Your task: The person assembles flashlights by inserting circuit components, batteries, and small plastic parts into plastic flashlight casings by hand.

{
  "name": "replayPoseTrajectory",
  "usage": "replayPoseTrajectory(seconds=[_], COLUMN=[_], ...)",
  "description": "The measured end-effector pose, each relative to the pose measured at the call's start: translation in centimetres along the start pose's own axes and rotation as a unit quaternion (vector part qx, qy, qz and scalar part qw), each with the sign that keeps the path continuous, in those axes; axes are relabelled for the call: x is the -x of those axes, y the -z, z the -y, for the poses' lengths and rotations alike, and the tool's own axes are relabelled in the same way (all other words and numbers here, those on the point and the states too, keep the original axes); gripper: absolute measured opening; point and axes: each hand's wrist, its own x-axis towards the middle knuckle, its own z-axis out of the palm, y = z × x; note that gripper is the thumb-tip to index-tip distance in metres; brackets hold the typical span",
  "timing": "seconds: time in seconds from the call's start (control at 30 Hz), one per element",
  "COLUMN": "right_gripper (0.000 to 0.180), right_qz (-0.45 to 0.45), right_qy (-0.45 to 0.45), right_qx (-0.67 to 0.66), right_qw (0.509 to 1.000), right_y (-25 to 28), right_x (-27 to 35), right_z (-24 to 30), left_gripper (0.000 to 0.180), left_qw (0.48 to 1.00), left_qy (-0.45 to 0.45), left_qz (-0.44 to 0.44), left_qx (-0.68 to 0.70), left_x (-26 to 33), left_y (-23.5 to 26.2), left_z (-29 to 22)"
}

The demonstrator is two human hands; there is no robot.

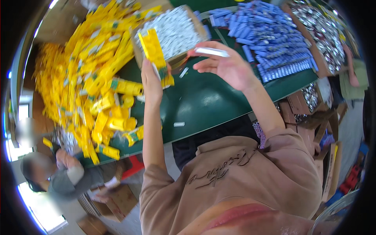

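My left hand [152, 84] grips a long yellow plastic housing [152, 47] upright above the green table. A bit of green board shows at the housing's lower end. To the right, my right hand [235, 72] is raised, with a small white strip [212, 52] held at its fingers. Just beyond both hands stands a cardboard box [203, 30] filled with many white pieces [172, 33]. Left of my left hand spreads a big heap of yellow housings [98, 58], some with green boards and white parts in them.
Rows of blue cylindrical cells [270, 39] cover the far right of the green table [196, 103]. Loose white strips [179, 124] lie on it. Boxes of shiny metal parts [319, 35] stand at right. Another person [66, 172] sits at left; a further person [352, 78] is at far right.
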Motion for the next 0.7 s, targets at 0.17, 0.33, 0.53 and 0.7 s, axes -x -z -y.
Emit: replayPoseTrajectory(seconds=[0.17, 0.33, 0.53, 0.7], right_gripper=[0.018, 0.02, 0.027, 0.022], right_qz=[-0.027, -0.006, -0.035, -0.194], right_qy=[-0.039, -0.169, -0.134, -0.067], right_qx=[0.297, 0.201, 0.09, 0.577], right_qw=[0.954, 0.965, 0.986, 0.79], right_y=[3.2, 3.9, 4.7, 4.0], right_x=[0.3, 1.3, 1.3, 1.2], right_z=[-0.9, -1.0, -1.4, -1.7], left_gripper=[0.043, 0.044, 0.04, 0.037], left_qw=[0.991, 0.988, 0.972, 0.949], left_qy=[-0.038, -0.032, -0.011, 0.006], left_qz=[0.067, 0.08, 0.114, 0.173], left_qx=[-0.107, -0.131, -0.204, -0.262], left_x=[2.5, 3.4, 4.1, 4.6], left_y=[-4.7, -5.1, -5.2, -5.3], left_z=[1.8, 3.0, 3.0, 2.9])
